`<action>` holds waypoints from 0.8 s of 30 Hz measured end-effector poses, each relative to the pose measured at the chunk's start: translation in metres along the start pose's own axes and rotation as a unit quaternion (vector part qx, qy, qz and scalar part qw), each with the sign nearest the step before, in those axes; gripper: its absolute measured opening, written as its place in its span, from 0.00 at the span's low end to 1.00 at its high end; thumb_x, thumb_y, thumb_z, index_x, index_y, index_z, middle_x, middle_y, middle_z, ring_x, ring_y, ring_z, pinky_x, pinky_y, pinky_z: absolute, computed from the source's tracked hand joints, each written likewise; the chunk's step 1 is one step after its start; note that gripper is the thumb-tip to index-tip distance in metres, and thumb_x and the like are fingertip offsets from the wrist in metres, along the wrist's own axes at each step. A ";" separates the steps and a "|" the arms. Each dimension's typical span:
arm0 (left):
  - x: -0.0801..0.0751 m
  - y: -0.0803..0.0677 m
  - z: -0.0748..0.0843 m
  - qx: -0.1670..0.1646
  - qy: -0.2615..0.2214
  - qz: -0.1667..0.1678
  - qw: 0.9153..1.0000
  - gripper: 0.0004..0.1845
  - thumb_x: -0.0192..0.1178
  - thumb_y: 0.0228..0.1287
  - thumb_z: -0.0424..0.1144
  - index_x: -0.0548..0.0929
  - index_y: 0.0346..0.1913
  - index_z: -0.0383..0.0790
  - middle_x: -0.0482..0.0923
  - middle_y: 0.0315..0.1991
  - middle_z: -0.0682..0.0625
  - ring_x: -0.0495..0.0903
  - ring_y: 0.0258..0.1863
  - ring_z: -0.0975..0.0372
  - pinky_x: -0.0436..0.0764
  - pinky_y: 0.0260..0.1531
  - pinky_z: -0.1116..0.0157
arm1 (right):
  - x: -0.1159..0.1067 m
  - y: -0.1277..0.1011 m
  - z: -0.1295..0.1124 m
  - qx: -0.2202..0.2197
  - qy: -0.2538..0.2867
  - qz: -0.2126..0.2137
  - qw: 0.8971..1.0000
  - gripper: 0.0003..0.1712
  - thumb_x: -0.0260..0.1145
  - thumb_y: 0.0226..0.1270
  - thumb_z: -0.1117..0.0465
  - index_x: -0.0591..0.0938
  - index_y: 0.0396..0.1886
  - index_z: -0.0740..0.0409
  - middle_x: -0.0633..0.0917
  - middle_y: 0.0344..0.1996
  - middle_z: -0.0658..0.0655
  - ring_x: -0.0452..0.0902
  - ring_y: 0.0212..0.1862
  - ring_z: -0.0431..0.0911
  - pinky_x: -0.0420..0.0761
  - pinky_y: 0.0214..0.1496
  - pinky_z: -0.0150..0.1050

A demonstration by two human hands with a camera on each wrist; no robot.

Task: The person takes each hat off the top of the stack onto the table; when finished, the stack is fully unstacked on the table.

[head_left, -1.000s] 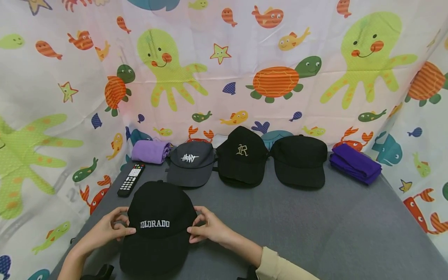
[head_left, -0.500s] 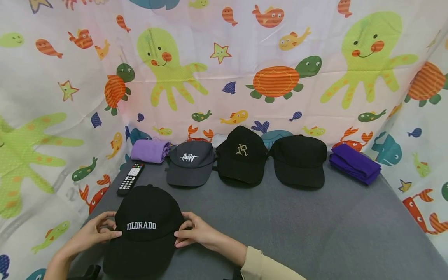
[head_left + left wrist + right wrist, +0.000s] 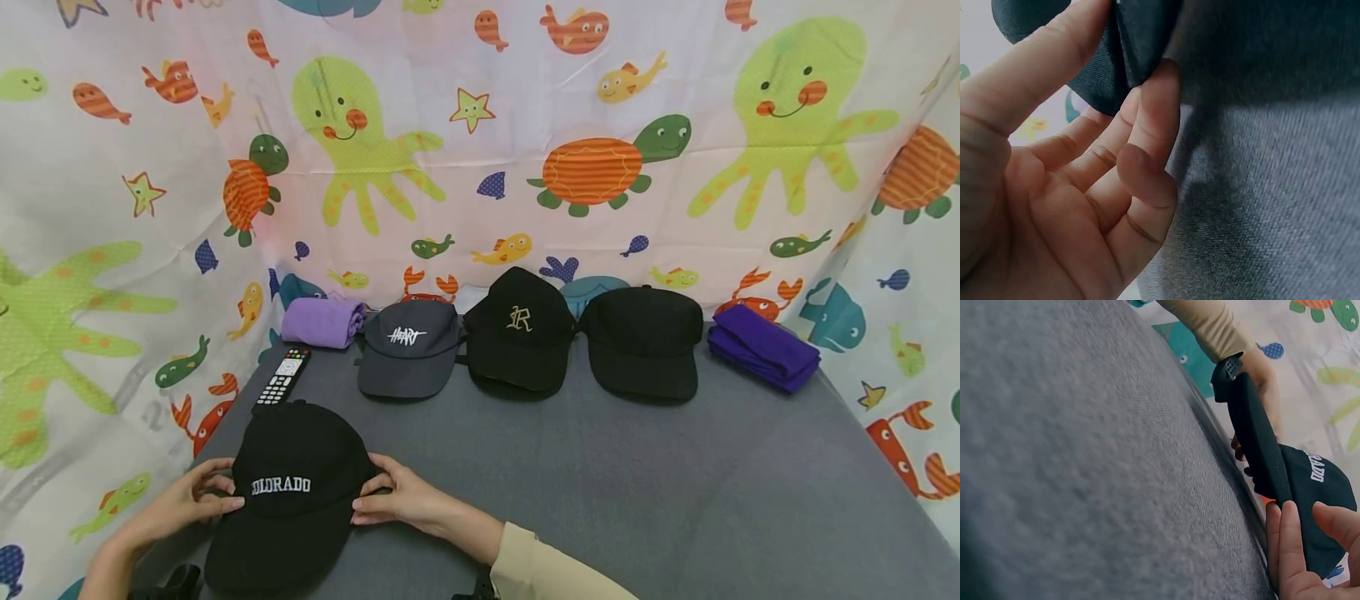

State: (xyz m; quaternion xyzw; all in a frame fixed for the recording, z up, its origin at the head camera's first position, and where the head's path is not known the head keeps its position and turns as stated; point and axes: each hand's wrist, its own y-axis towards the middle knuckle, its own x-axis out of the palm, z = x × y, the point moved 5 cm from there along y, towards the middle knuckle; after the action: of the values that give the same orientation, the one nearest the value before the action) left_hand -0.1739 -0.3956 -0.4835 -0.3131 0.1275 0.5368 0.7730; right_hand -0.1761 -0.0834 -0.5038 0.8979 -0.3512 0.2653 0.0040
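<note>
A black cap (image 3: pixel 288 500) lettered COLORADO lies on the grey tabletop (image 3: pixel 600 475) at the front left, brim toward me. My left hand (image 3: pixel 201 498) pinches its left side, and in the left wrist view thumb and fingers of the left hand (image 3: pixel 1129 44) squeeze a fold of the cap (image 3: pixel 1147 37). My right hand (image 3: pixel 375 492) grips the cap's right side, fingers curled over the crown and thumb below. In the right wrist view the right hand (image 3: pixel 1304 537) touches the cap (image 3: pixel 1310 487) beside its brim.
Along the back stand a grey cap (image 3: pixel 408 350), a black cap with a gold letter (image 3: pixel 517 333) and a plain black cap (image 3: pixel 645 342). A remote (image 3: pixel 281 379) and lilac cloth (image 3: pixel 324 322) lie back left, purple cloth (image 3: pixel 765 358) back right. Printed curtains (image 3: pixel 480 167) enclose the table.
Both hands have slid the COLORADO cap to the left and slightly nearer to me, keeping their hold on its sides. Everything else stays put.
</note>
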 end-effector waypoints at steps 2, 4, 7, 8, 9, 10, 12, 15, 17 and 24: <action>-0.001 0.002 -0.001 0.007 0.001 0.003 1.000 0.38 0.56 0.65 0.40 0.48 0.65 0.19 0.73 0.41 0.45 0.73 0.26 0.64 0.74 0.25 0.65 | 0.000 0.003 -0.001 -0.006 0.000 0.009 1.000 0.46 0.60 0.62 0.73 0.45 0.73 0.58 0.73 0.47 0.62 0.82 0.40 0.49 0.79 0.49 0.43; -0.003 0.005 -0.002 0.010 0.005 0.012 1.000 0.38 0.56 0.65 0.40 0.49 0.65 0.19 0.74 0.40 0.45 0.73 0.26 0.65 0.74 0.25 0.65 | -0.001 0.006 -0.003 -0.012 -0.001 0.019 1.000 0.46 0.60 0.62 0.74 0.45 0.73 0.58 0.73 0.48 0.62 0.82 0.40 0.50 0.79 0.49 0.43; -0.007 0.010 -0.003 0.005 0.019 0.029 0.999 0.39 0.57 0.64 0.40 0.49 0.65 0.19 0.74 0.41 0.44 0.74 0.27 0.66 0.75 0.26 0.65 | -0.004 0.011 -0.006 -0.025 -0.013 0.038 0.999 0.46 0.60 0.61 0.74 0.46 0.73 0.59 0.71 0.50 0.63 0.82 0.42 0.53 0.80 0.49 0.42; -0.009 0.012 -0.004 0.001 0.025 0.036 0.999 0.39 0.58 0.64 0.40 0.50 0.65 0.20 0.75 0.41 0.44 0.74 0.28 0.66 0.76 0.27 0.65 | -0.005 0.012 -0.007 -0.030 -0.018 0.043 0.998 0.46 0.60 0.61 0.75 0.47 0.73 0.59 0.71 0.51 0.63 0.82 0.43 0.54 0.79 0.49 0.42; -0.011 0.014 -0.004 -0.002 0.029 0.043 0.999 0.39 0.59 0.63 0.40 0.50 0.66 0.21 0.75 0.42 0.43 0.75 0.29 0.66 0.76 0.28 0.65 | -0.006 0.013 -0.008 -0.034 -0.024 0.048 0.998 0.46 0.61 0.61 0.75 0.47 0.73 0.60 0.70 0.52 0.63 0.81 0.44 0.55 0.79 0.49 0.41; -0.012 0.016 -0.004 -0.004 0.032 0.048 0.998 0.40 0.59 0.63 0.41 0.50 0.66 0.21 0.75 0.42 0.42 0.76 0.30 0.66 0.77 0.28 0.65 | -0.006 0.014 -0.009 -0.038 -0.031 0.051 0.998 0.45 0.61 0.61 0.75 0.47 0.73 0.60 0.70 0.52 0.63 0.81 0.45 0.56 0.79 0.50 0.41; -0.014 0.018 -0.002 0.000 0.034 0.052 0.998 0.40 0.59 0.63 0.40 0.50 0.66 0.20 0.75 0.43 0.40 0.77 0.32 0.66 0.78 0.30 0.64 | -0.007 0.016 -0.010 -0.042 -0.043 0.054 0.997 0.45 0.60 0.61 0.75 0.48 0.72 0.61 0.70 0.52 0.64 0.80 0.47 0.57 0.79 0.50 0.40; -0.015 0.022 0.001 0.011 0.028 0.054 0.998 0.39 0.59 0.63 0.39 0.51 0.66 0.20 0.74 0.45 0.37 0.78 0.34 0.68 0.80 0.32 0.64 | -0.007 0.018 -0.010 -0.047 -0.069 0.052 0.995 0.44 0.60 0.62 0.74 0.48 0.72 0.62 0.71 0.51 0.64 0.80 0.47 0.57 0.79 0.50 0.39; -0.015 0.024 0.004 0.023 0.023 0.056 0.998 0.38 0.58 0.64 0.38 0.51 0.66 0.20 0.74 0.46 0.35 0.78 0.35 0.69 0.80 0.32 0.65 | -0.007 0.020 -0.010 -0.054 -0.086 0.052 0.993 0.43 0.59 0.63 0.73 0.47 0.72 0.63 0.71 0.50 0.64 0.80 0.47 0.58 0.79 0.50 0.39; -0.016 0.028 0.009 0.050 0.015 0.084 0.995 0.34 0.59 0.62 0.35 0.56 0.64 0.20 0.74 0.45 0.35 0.76 0.35 0.73 0.80 0.32 0.67 | -0.007 0.023 -0.015 -0.069 -0.183 0.065 0.978 0.43 0.61 0.64 0.69 0.49 0.72 0.64 0.75 0.46 0.63 0.82 0.41 0.53 0.82 0.43 0.38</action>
State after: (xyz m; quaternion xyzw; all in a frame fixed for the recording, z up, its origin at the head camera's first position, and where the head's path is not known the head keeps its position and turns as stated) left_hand -0.2069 -0.3963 -0.4778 -0.2702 0.1918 0.5884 0.7376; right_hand -0.2019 -0.0935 -0.4988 0.9039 -0.4216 0.0711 -0.0155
